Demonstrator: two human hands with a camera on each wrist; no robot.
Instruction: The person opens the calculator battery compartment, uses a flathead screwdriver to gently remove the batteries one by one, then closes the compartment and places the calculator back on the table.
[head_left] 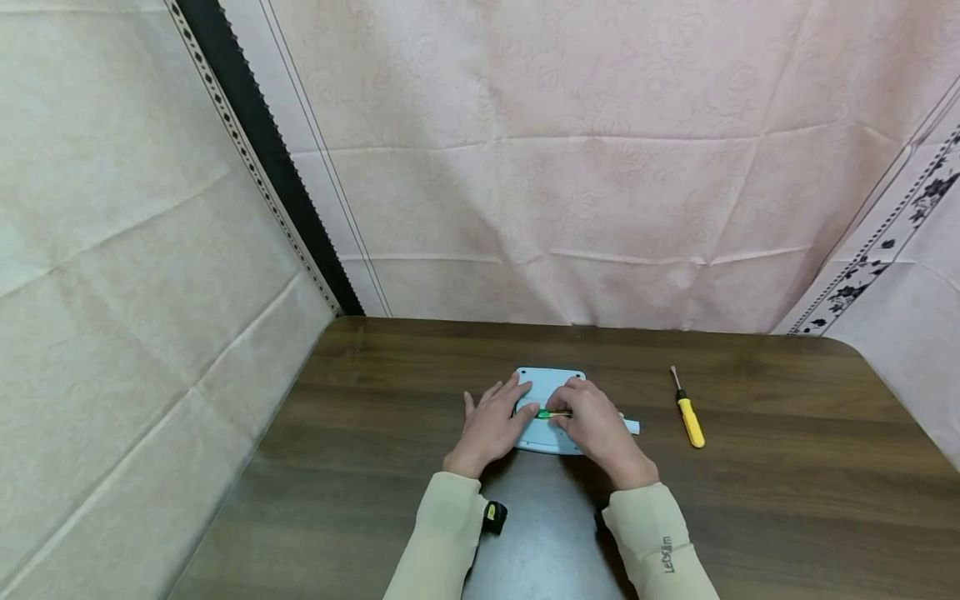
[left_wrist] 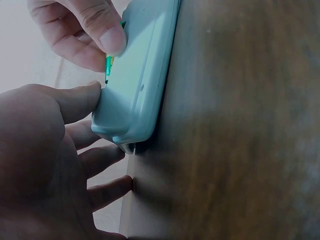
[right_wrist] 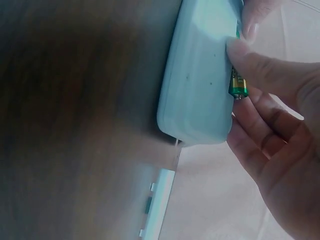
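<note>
Green batt. lies approx. L–R across mid of blue case, pinched btwn thumb & fingers of R hand, the nearer; L hand, fingers spread, touches case's L side.

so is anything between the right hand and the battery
Nothing visible: the right hand pinches the battery directly, at the blue device. The left hand has its thumb near one battery end, not between; the screwdriver lies off to the right.

Green battery — in right grip
</note>
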